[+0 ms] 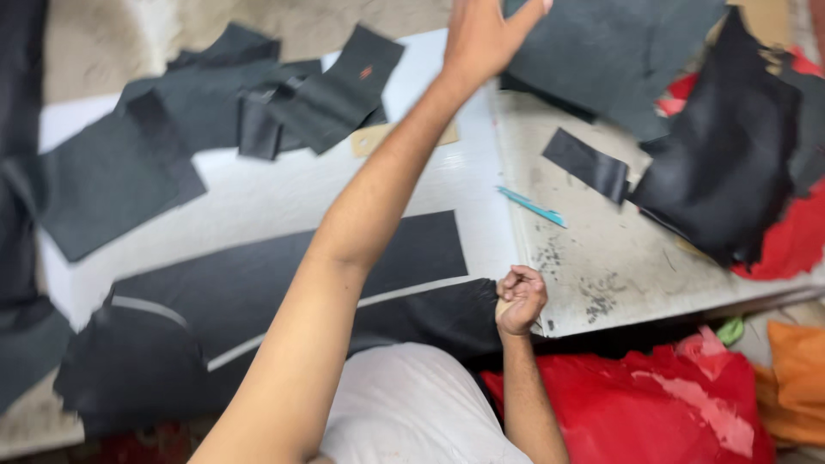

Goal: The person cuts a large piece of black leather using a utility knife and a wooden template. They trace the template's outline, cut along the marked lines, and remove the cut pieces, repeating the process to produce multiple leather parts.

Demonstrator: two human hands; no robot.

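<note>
My left hand (483,36) reaches far across the table, its arm stretched out over the white top. Its fingers are spread and run out of the frame. The thumb lies at the edge of a large black leather sheet (610,51). My right hand (519,298) is a closed fist at the near edge of the grey work board (601,258). A bit of tan shows under its fingers; I cannot tell what it is. A long black leather strip (258,288) lies on the white table (284,193) beneath my left arm.
Several cut black leather pieces (215,99) lie at the back left. A small black strip (588,163) and a teal blade (533,207) rest on the board. Crumpled black leather (730,163) covers red material (795,245) at the right. A red bag (653,404) and orange cloth (799,369) sit below the table.
</note>
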